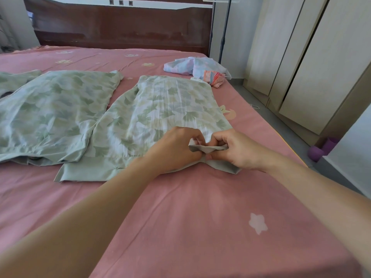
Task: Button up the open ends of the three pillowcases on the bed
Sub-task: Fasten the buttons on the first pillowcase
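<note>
fingers (197, 142) of both hands pinch the nearest pillowcase's (160, 111) raised hem between them.

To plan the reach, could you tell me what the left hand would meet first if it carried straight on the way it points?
Almost at once, the right hand, since both pinch the same pillowcase hem, though depth is unclear.

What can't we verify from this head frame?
- Button and buttonhole: head view, hidden by the fingers of the left hand and right hand pinching the hem of the right pillowcase.
- Middle pillowcase: buttons at its near hem too small to tell.
- Third pillowcase: cut off by the left edge.
- Crumpled cloth: what it is, unclear.
</note>
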The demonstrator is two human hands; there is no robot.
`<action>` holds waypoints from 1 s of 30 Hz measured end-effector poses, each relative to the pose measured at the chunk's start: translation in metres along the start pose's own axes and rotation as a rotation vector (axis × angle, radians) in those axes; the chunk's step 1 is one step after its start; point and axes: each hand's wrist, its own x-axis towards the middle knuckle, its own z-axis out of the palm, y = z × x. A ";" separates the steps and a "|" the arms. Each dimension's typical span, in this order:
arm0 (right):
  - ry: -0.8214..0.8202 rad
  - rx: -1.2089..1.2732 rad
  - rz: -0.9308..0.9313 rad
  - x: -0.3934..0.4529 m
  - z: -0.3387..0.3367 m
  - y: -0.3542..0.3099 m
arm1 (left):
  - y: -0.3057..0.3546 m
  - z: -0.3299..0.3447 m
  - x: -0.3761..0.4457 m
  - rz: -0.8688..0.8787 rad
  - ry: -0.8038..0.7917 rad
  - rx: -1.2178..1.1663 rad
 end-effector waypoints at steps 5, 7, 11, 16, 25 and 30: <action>0.005 0.001 -0.034 -0.005 -0.011 -0.003 | -0.005 -0.008 -0.001 0.032 -0.100 -0.081; -0.006 -0.107 -0.045 -0.007 -0.016 -0.002 | -0.005 -0.011 -0.003 0.019 -0.129 -0.078; -0.078 -0.258 -0.047 -0.012 -0.029 -0.003 | -0.004 -0.016 -0.002 -0.025 -0.201 -0.053; -0.113 -0.430 -0.030 -0.017 -0.049 0.001 | -0.011 -0.027 -0.005 -0.101 -0.376 -0.156; -0.343 -0.654 0.195 -0.016 -0.041 -0.004 | -0.029 -0.059 -0.012 -0.209 -0.519 -0.169; -0.262 -0.843 0.171 -0.008 -0.036 -0.035 | -0.042 -0.076 -0.022 -0.274 -0.486 -0.159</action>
